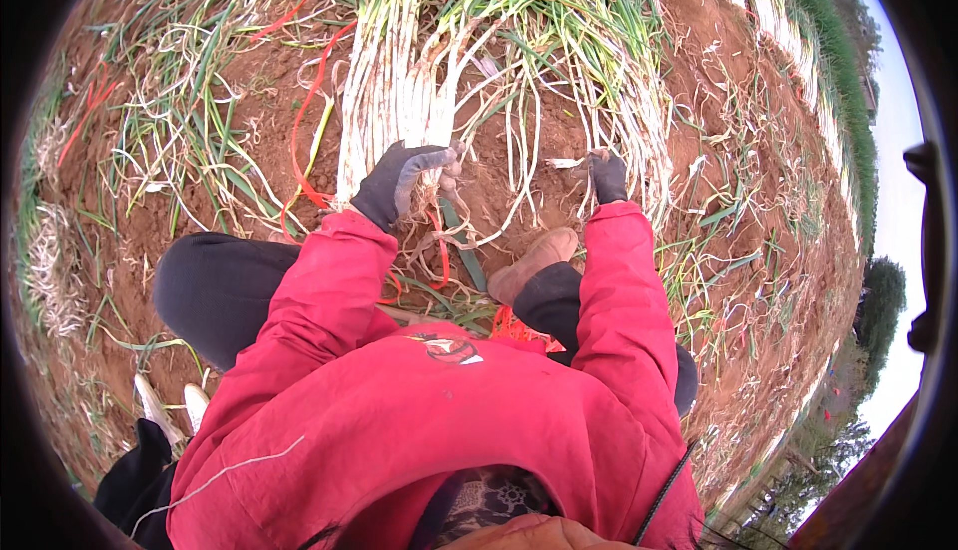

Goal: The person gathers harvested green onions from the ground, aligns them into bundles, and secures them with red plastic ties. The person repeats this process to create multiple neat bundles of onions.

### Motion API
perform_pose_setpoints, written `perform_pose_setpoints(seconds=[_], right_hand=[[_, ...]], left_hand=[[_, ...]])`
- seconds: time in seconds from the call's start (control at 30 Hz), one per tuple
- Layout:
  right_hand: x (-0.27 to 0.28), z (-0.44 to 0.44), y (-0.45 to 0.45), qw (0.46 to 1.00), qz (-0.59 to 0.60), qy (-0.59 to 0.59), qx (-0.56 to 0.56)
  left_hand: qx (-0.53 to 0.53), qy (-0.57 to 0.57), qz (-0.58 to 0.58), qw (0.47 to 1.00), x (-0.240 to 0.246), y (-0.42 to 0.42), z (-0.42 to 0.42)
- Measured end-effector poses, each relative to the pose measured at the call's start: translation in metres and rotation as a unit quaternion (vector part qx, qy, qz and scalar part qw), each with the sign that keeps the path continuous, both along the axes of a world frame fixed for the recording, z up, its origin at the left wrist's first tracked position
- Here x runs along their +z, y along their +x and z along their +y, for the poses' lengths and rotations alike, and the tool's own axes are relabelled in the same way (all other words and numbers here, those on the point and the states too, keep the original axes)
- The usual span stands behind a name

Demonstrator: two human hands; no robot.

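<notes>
My left hand, in a dark fingerless glove, is curled over the root end of a thick bunch of scallions. The white stalks lie side by side, with their green leaves pointing away from me. To the right, my right hand, gloved alike, grips the lower ends of scallion stalks at the edge of a looser pile of scallions. Its fingertips are partly hidden among the stalks. A few loose scallions lie on the soil between the hands.
Red plastic strips lie left of the bunch. A brown shoe is below my right hand. Scattered scallions cover the soil at left. Rows of bunched scallions line the far right. Another person's pale shoes show at lower left.
</notes>
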State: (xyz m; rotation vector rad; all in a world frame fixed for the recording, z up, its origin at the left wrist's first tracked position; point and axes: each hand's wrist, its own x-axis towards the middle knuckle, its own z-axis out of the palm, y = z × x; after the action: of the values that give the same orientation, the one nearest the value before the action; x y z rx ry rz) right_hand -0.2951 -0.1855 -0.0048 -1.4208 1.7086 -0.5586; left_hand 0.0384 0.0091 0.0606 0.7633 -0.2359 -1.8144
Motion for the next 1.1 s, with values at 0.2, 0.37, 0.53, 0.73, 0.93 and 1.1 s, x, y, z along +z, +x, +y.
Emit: perform_pose_setpoints(seconds=[0.2,0.37,0.53,0.73,0.93,1.1], right_hand=[[-0.003,0.031,0.004,0.893,0.431,-0.063,0.113],[-0.071,0.058,0.04,0.959,-0.047,0.262,-0.095],[-0.045,0.052,0.05,0.943,-0.212,0.246,0.068],[0.062,0.019,0.072,0.973,-0.223,0.065,-0.018],[0.094,0.035,0.134,0.803,-0.539,0.216,0.13],[0.075,0.058,0.187,0.861,-0.456,0.217,0.064]], left_hand=[[0.009,-0.02,0.006,1.0,0.015,0.014,0.002],[0.012,-0.027,-0.087,0.996,0.008,0.01,0.004],[0.003,-0.023,-0.101,0.995,0.005,0.011,0.0],[-0.012,-0.05,-0.121,0.991,-0.008,0.003,0.001],[-0.026,-0.084,-0.248,0.965,-0.029,-0.01,0.002],[-0.062,-0.026,-0.234,0.97,-0.03,-0.017,0.01]])
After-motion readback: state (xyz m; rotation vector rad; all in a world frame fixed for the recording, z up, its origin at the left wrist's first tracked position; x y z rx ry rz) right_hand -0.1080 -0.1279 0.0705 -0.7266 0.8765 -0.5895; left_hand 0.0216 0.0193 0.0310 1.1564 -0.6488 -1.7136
